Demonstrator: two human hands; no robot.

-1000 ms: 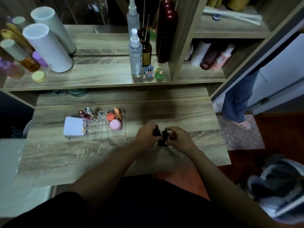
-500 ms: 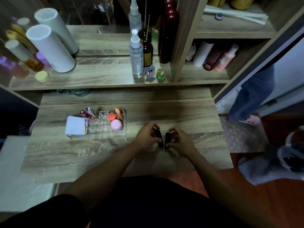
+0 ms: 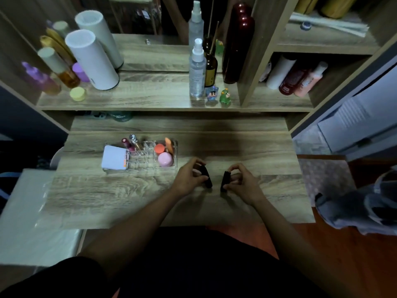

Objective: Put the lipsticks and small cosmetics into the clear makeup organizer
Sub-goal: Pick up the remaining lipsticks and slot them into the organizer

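The clear makeup organizer point(image 3: 150, 166) sits on the wooden desk point(image 3: 133, 190), left of centre. In it are a white compact point(image 3: 114, 157), two lip tubes point(image 3: 130, 144), an orange sponge point(image 3: 159, 148), an orange stick point(image 3: 169, 144) and a pink round sponge point(image 3: 165, 159). Right of the organizer, my left hand point(image 3: 189, 177) grips a black lipstick point(image 3: 205, 176) standing on the desk. My right hand point(image 3: 240, 182) grips a second black lipstick point(image 3: 225, 181), a short gap away from the first.
The shelf behind holds a white cylinder point(image 3: 91, 60), coloured bottles point(image 3: 64, 69), a clear spray bottle point(image 3: 197, 68), a dark red bottle point(image 3: 237, 46) and two small figurines point(image 3: 218, 94). A bundle of cloth point(image 3: 361, 205) lies on the floor at the right.
The two black lipsticks were held together between both hands; now the hands have drawn apart, each with one lipstick. A person at the right has left the view.
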